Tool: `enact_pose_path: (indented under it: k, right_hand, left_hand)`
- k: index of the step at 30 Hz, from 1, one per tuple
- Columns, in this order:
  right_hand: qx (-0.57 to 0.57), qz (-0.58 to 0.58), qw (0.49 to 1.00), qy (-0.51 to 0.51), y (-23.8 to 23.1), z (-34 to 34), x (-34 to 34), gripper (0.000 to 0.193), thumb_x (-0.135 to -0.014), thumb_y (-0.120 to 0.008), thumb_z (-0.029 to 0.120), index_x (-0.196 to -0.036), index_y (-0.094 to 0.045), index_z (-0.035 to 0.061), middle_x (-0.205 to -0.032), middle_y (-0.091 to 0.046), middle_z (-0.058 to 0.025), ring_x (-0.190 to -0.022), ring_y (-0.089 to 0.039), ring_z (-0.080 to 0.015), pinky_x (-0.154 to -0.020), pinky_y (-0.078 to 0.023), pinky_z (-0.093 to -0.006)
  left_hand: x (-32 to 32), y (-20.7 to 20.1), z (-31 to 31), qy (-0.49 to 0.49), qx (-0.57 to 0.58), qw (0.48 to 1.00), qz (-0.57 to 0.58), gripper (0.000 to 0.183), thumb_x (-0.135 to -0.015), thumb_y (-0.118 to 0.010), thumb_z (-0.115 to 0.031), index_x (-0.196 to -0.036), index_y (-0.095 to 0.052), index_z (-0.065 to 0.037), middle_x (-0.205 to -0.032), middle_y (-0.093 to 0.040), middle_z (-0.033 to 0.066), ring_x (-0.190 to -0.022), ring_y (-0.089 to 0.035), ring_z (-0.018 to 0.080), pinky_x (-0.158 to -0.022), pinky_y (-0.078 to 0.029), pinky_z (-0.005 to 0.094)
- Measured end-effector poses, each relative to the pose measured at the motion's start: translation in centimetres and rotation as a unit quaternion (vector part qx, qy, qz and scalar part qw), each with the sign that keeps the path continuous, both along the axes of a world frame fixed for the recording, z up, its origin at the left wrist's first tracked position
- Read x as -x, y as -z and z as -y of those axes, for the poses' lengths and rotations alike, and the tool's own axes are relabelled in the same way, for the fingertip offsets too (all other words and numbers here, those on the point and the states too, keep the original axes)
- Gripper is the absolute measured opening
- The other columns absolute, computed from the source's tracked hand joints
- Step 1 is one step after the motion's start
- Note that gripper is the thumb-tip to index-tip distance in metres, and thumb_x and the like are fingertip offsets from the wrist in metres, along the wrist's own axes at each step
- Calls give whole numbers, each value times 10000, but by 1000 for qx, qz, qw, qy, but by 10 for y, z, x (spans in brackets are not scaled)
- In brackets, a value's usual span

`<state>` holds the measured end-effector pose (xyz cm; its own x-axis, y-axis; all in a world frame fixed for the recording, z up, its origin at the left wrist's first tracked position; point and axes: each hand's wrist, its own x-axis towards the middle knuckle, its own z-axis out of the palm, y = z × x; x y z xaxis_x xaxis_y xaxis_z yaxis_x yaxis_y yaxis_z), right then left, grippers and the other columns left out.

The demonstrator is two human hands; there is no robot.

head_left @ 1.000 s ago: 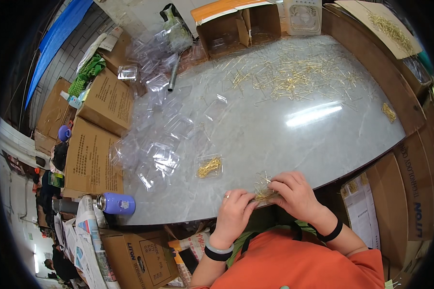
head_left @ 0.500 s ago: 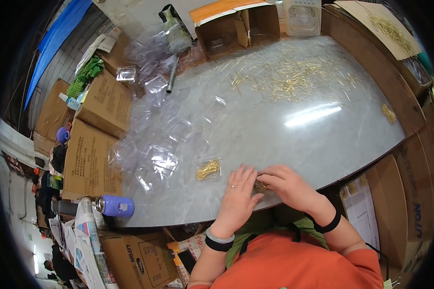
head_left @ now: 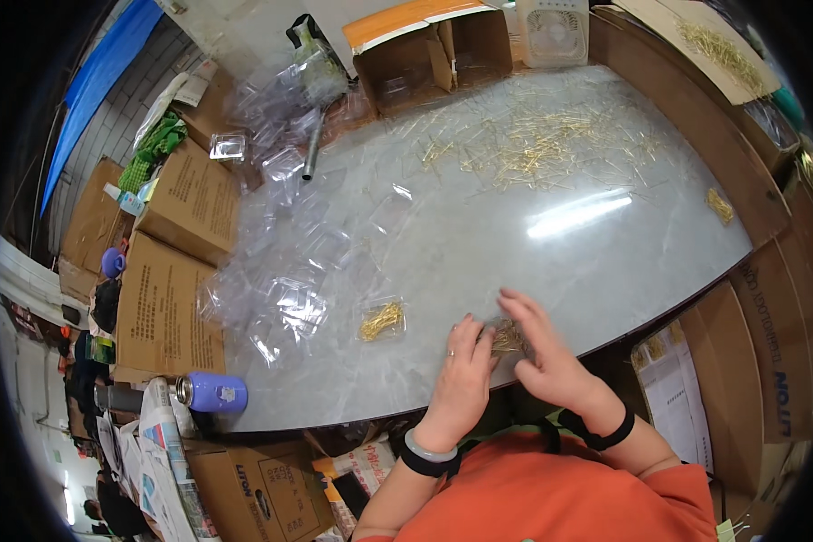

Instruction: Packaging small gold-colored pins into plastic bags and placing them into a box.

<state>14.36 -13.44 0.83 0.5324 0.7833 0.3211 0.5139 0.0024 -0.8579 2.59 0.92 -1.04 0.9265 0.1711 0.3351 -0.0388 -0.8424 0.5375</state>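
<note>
My left hand (head_left: 461, 375) and my right hand (head_left: 540, 354) meet near the front edge of the grey table (head_left: 479, 226). Between them they hold a small clear packet of gold pins (head_left: 508, 338), mostly hidden by the fingers. Just to the left lies a filled clear packet of gold pins (head_left: 381, 319) flat on the table. A heap of empty clear plastic packets (head_left: 285, 280) spreads over the table's left side. Loose gold pins (head_left: 542, 140) are scattered across the far middle.
Cardboard boxes (head_left: 167, 298) line the left edge, and a purple bottle (head_left: 212, 394) lies by the front left corner. Open cartons (head_left: 425, 54) and a small white fan (head_left: 553, 27) stand at the back. More boxes (head_left: 768, 343) flank the right side.
Both hands have slid a little up and onto the table with the packet. The fingers of my right hand have spread out over it.
</note>
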Motion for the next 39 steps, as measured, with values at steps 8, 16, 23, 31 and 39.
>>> enact_pose_path:
  k: [8,16,23,31,39]
  right_hand:
    - [87,83,990,77,-3,16,15,793,-778,-683,-33,-1504,-368,14,-1457,-454,-236,-1386,-411,-443,-1163,-360,-473]
    - [99,214,967,98,1,34,1,461,-781,-761,30,-1222,-631,60,-985,-652,-82,-981,-588,-300,-891,-475,-439]
    - [28,281,957,67,8,25,-20,259,-817,-691,0,-1068,-690,65,-905,-684,-60,-820,-634,-261,-746,-523,-365]
    - [-1,139,982,128,12,-2,0,396,-890,-620,-20,-1284,-591,15,-1239,-631,-181,-1075,-610,-373,-936,-511,-434]
    - [-4,-20,999,-31,12,-14,3,716,-850,-550,-28,-1525,-313,-38,-1539,-365,-303,-1460,-330,-464,-1213,-303,-453]
  left_hand:
    - [3,-4,-5,35,27,999,5,544,-901,-691,-21,-1407,-501,45,-1422,-495,229,-1381,-440,443,-1155,-384,511]
    - [2,1,-1,4,32,999,20,534,-898,-671,12,-1409,-516,22,-1367,-555,218,-1339,-495,430,-1157,-381,525]
    - [0,-2,-2,9,25,1000,14,560,-893,-678,11,-1424,-499,25,-1372,-544,226,-1319,-501,438,-1137,-395,518]
    - [0,1,2,-29,24,999,16,494,-885,-706,-18,-1355,-556,22,-1384,-531,247,-1300,-513,449,-1092,-437,493]
    - [2,9,5,-61,22,997,31,435,-859,-753,-46,-1260,-608,38,-1349,-552,240,-1275,-530,450,-1056,-467,481]
